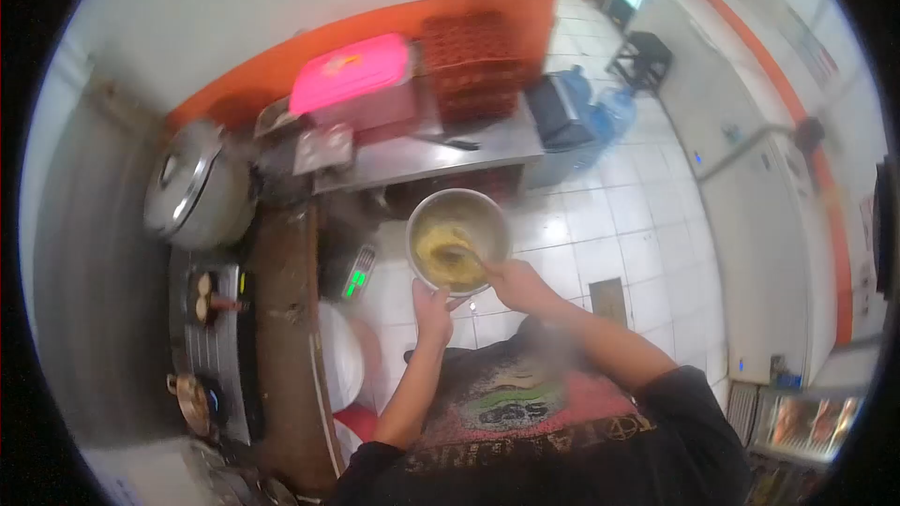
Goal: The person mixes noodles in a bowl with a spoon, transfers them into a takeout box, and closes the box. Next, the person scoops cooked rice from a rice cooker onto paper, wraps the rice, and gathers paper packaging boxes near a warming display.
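Note:
A round metal mixing bowl point(497, 225) is held up in front of my body, with a yellow mixture point(441, 242) inside. My left hand point(433, 312) grips the near rim, its thumb on the edge and its fingers mostly hidden under the bowl. Closed around the handle of a spoon-like utensil point(459, 251) is my right hand point(518, 287), at the bowl's right side. The utensil's head dips into the mixture; its exact shape is blurred.
A scale with a green display point(357, 279) sits left of the bowl. Beyond are a steel table point(403, 159), a pink-lidded box point(356, 75) and red crates point(473, 61). A large pot point(192, 183) and a stove point(214, 356) stand left; white freezers point(759, 215) line the right.

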`<state>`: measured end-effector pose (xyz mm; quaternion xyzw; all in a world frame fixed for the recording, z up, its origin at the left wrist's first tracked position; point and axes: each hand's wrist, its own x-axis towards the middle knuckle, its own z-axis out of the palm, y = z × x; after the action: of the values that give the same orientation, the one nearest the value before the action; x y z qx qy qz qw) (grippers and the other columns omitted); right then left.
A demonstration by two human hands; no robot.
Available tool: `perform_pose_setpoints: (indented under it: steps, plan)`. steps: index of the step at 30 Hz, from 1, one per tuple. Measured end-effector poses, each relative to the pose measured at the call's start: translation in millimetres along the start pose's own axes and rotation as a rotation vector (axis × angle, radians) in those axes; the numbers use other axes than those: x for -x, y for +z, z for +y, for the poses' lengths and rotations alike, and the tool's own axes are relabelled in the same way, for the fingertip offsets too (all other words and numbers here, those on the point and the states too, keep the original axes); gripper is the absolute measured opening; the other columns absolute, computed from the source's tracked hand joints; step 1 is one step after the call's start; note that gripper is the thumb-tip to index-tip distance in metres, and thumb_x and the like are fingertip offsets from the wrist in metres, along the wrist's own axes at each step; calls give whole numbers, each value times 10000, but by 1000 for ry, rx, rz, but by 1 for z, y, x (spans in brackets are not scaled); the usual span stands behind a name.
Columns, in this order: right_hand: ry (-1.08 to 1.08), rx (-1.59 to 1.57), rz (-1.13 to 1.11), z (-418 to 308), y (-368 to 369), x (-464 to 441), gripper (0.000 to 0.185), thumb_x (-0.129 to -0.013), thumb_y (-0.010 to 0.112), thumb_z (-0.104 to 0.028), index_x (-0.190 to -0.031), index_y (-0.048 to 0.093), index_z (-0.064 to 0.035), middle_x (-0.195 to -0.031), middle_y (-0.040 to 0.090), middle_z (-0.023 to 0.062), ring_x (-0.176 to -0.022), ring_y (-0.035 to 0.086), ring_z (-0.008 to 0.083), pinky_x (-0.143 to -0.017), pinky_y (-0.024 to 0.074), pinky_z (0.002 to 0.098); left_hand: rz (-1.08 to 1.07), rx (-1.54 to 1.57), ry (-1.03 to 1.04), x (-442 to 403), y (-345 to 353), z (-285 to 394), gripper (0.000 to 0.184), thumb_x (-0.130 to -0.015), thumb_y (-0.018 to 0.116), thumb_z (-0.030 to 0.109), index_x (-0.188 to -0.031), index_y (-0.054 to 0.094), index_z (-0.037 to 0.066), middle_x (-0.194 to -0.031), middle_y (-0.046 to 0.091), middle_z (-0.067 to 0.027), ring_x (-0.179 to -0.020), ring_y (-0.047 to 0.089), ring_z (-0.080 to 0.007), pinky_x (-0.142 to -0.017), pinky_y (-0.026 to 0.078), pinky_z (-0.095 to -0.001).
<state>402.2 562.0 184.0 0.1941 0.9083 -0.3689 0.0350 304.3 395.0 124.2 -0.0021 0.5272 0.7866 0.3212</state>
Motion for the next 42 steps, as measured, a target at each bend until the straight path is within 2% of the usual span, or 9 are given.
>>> perform_pose_setpoints:
  steps: [5, 9, 16, 23, 27, 32, 35, 40, 42]
  plan:
    - [350, 51, 102, 93, -107, 64, 439, -919, 464, -132, -1350, 539, -95, -836, 641, 245, -827, 641, 416, -735, 516, 517, -125, -88, -46, -4, 128, -44, 303, -869, 460, -81, -1138, 373, 30, -1186, 505, -158, -1053, 609, -280, -801, 621, -432]
    - [214, -94, 163, 159, -123, 89, 470, -920, 455, -125, -1386, 510, -147, -856, 629, 254, -810, 630, 425, -724, 514, 507, -238, -133, -161, -20, 206, -89, 357, -877, 474, -37, -1202, 371, 70, -1255, 509, -132, -1078, 610, -272, -821, 605, -494]
    - [484, -77, 307, 223, -243, 124, 370, -911, 483, -114, -1254, 616, -73, -761, 615, 281, -777, 638, 427, -757, 504, 512, -432, -209, -210, -69, 335, -148, 363, -869, 475, -37, -1201, 373, 69, -1240, 512, -133, -1079, 611, -278, -806, 607, -508]
    - [668, -212, 558, 381, -333, 61, 379, -912, 487, -131, -1259, 596, -25, -837, 640, 283, -779, 646, 430, -747, 517, 489, -487, -255, -312, -145, 487, -210, 330, -870, 474, -41, -1170, 381, 60, -1215, 525, -131, -1055, 619, -261, -762, 619, -441]
    - [671, -50, 361, 448, -376, 73, 406, -924, 471, -158, -1277, 563, 21, -812, 636, 297, -798, 642, 438, -773, 507, 506, -514, -288, -359, -187, 585, -240, 315, -869, 465, -47, -1162, 386, 38, -1211, 523, -145, -1022, 625, -251, -740, 618, -405]
    - [667, -512, 675, 522, -459, 46, 390, -907, 472, -153, -1242, 597, 2, -877, 646, 286, -859, 646, 433, -803, 502, 487, -632, -306, -440, -229, 698, -272, 323, -873, 466, -45, -1171, 380, 46, -1219, 524, -145, -1026, 627, -257, -779, 619, -442]
    - [782, -410, 849, 581, -523, 49, 372, -901, 471, -148, -1218, 620, -22, -920, 640, 303, -881, 648, 430, -818, 506, 467, -688, -287, -442, -252, 764, -296, 338, -883, 491, -23, -1188, 378, 70, -1225, 526, -134, -1079, 609, -265, -797, 612, -477]
    - [851, -866, 563, 667, -618, 39, 414, -901, 464, -154, -1282, 595, -56, -996, 657, 277, -917, 646, 400, -845, 502, 436, -680, -295, -424, -286, 874, -349, 340, -886, 500, -17, -1193, 381, 67, -1238, 524, -131, -1102, 599, -273, -843, 592, -515]
    - [796, -731, 448, 679, -664, 46, 419, -898, 467, -162, -1288, 603, -94, -981, 661, 267, -907, 650, 393, -840, 504, 438, -675, -301, -413, -299, 906, -365, 344, -891, 510, -11, -1200, 382, 66, -1236, 526, -135, -1108, 596, -280, -852, 587, -520]
